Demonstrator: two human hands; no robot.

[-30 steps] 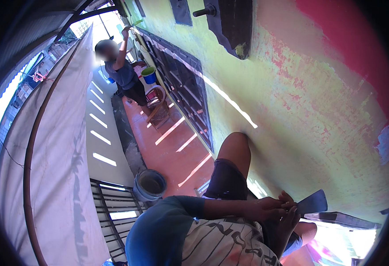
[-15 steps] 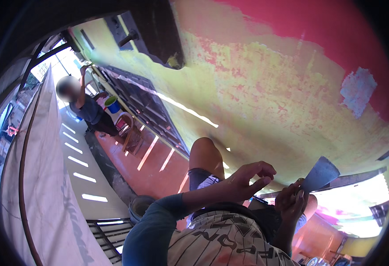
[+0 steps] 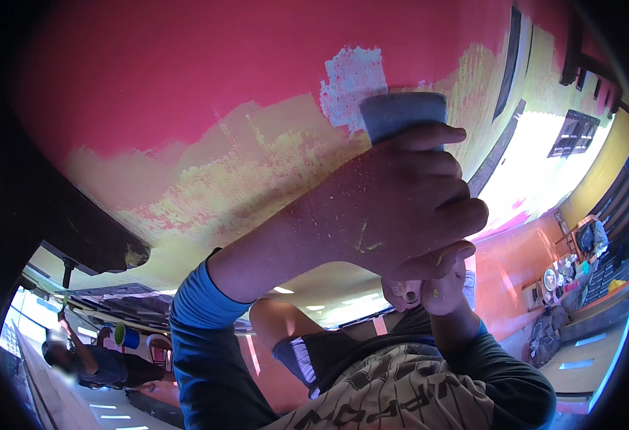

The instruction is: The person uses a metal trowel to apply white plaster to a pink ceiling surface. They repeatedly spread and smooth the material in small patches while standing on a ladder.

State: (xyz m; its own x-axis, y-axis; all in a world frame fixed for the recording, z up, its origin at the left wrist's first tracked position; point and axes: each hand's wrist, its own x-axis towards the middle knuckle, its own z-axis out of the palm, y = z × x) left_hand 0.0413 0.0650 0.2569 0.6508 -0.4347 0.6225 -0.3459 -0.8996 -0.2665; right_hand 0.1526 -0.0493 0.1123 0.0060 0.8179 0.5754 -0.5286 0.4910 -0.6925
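My left hand [image 3: 408, 201] is raised close to the wall, fingers curled over a scraper with a wide grey blade [image 3: 400, 107]. My right hand [image 3: 436, 290] is just below, closed around what looks like the handle's end, largely hidden by the left. The blade is beside a rough pale patch [image 3: 347, 79] on the pink paint [image 3: 171, 72]; whether it touches is unclear. Below the pink, mottled cream-yellow paint [image 3: 207, 179] shows.
A dark protruding fixture [image 3: 85, 244] is on the wall at left. Beyond it another person [image 3: 99, 364] reaches upward near a blue-green bucket [image 3: 128, 339]. Assorted items [image 3: 555, 279] lie at right by an orange floor [image 3: 501, 272].
The view has swung toward the pink wall. My left hand, open half a second ago, has closed on the scraper, and both hands have risen with it toward the pale patch.
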